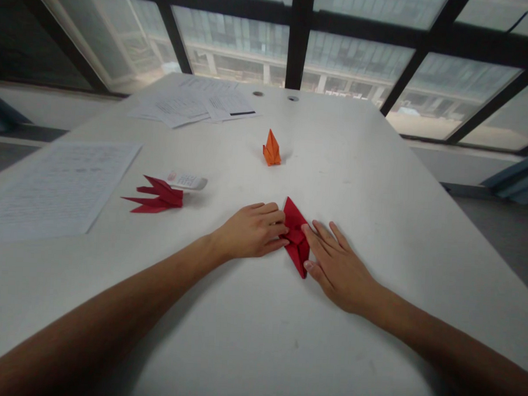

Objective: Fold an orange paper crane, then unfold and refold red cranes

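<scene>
A folded red paper piece [296,234], diamond-shaped, lies flat on the white table [258,338] in front of me. My left hand [254,229] rests on the table with its fingers stretched flat, the tips pressing the paper's left edge. My right hand [337,265] lies flat on the paper's right side, fingers extended and slightly apart, touching its edge. Neither hand grips the paper; both press it down.
A finished red origami figure [157,196] lies to the left beside a small white device [186,181]. An orange origami figure [272,149] stands farther back. Printed sheets [54,186] lie at the left and more papers [198,104] at the far edge by the windows.
</scene>
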{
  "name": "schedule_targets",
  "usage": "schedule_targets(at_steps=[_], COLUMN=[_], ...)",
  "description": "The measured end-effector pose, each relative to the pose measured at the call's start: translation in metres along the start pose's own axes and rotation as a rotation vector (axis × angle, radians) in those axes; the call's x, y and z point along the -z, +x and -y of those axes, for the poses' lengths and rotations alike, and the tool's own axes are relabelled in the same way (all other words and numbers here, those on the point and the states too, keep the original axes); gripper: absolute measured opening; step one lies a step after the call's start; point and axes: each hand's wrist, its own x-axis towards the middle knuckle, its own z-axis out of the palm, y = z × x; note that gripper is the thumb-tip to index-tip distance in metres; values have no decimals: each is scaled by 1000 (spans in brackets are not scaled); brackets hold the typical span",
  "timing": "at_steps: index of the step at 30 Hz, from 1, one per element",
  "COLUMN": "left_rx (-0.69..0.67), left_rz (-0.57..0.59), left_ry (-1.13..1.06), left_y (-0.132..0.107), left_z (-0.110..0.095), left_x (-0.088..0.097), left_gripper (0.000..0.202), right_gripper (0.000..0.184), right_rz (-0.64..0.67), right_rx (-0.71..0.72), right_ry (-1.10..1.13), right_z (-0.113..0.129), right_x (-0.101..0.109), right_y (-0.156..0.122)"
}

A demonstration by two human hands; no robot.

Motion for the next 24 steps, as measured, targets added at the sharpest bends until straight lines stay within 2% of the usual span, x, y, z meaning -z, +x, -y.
schedule_targets(at_steps=[3, 7, 9, 13, 16, 20, 24], left_rx=[39, 59, 112, 234, 229, 147, 142], left_rz=[-9, -31, -24, 1, -7, -11, -10], left_ry=[-76, -156, -208, -303, -318, -267, -247], left_y=[0, 1, 2, 5, 5, 3, 3], left_z=[2, 2, 2, 3, 4, 4, 5], left_x=[-4, -5, -5, -6, -7, -10, -13], left_gripper=[37, 41, 41, 35, 37, 38, 35], right_gripper=[74, 73, 76, 79, 61, 31, 12], right_rz=[-33, 10, 5, -118, -191, -142, -167], right_rx=[-67, -67, -74, -139, -114, -12, -115], right_ry=[11, 8, 22, 89, 139, 155, 229], right_z=[1, 1, 1, 1, 2, 5, 6], right_x=[-2, -2, -2, -1, 3, 7, 8], right_y=[2, 4, 4, 2, 3, 5, 7])
